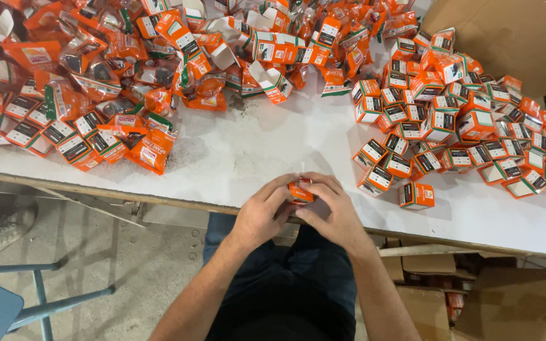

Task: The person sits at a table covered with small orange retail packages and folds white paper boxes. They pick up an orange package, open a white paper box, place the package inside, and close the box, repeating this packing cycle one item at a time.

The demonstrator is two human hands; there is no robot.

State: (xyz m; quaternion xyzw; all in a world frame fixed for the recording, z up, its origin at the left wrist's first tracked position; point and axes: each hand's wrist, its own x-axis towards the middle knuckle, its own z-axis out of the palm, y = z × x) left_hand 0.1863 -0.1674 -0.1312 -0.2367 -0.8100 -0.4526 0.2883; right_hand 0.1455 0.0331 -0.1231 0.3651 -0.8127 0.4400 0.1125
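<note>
held thing: small orange box [300, 192], between both hands at the near edge of the table, in front of the body
left hand [261, 216]: fingers curled in, tips pressed on the left side and top of the small orange box
right hand [335, 213]: fingers bent, thumb and fingertips closed on the right side of the same box
box axis: cannot tell for sure, mostly covered; visible part looks to run left to right, slightly tilted down to the right
box state: open or shut not clear, a pale bit shows at the top between the fingertips
table [266, 148]: white top, bare patch in the middle with dark specks
closed boxes [450, 123]: heap of small orange boxes with dark and white labels, right side of the table, lying at all angles
single box [416, 196]: stands apart at the near edge of that heap, close to the right hand but not touching
flat packs [105, 95]: left and far side, orange packs and unfolded cartons jumbled, some with clear windows; contents too small to make out
brown carton [519, 38]: top right, cut off by the frame, inside not seen
floor carton [513, 303]: bottom right under the table, orange bits beside it, partly hidden
chair [7, 303]: blue frame, bottom left, cut off
</note>
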